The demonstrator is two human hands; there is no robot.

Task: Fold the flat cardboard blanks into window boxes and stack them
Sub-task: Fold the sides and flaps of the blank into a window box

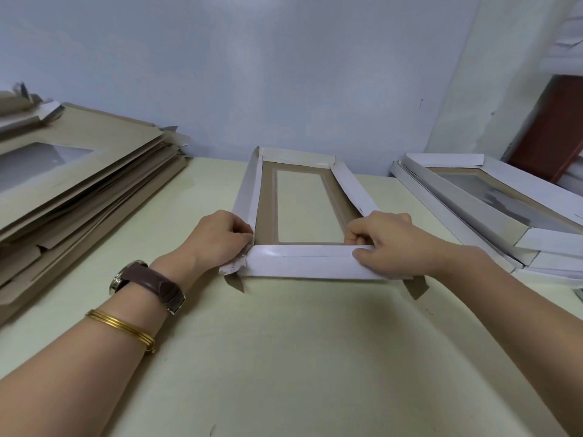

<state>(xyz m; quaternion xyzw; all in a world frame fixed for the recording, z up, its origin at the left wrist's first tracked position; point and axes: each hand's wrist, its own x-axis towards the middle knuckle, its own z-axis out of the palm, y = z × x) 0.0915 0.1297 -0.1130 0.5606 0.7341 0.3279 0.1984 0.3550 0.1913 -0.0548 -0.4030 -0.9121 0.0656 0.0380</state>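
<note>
A half-folded window box (301, 261) lies in the middle of the table, white walls raised around a brown inside with a clear window. My left hand (220, 236) pinches its near left corner, where the left wall meets the near wall. My right hand (386, 242) grips the near right corner, thumb on the outside of the near wall and fingers curled inside. Brown tabs stick out from under both near corners. A tall pile of flat blanks (79, 184) lies at the left. Folded window boxes (492, 203) are stacked at the right.
The pale green table (284, 357) runs wide and bare in front of the box. A light blue wall stands right behind the box. A dark red panel (549, 130) leans in the far right corner.
</note>
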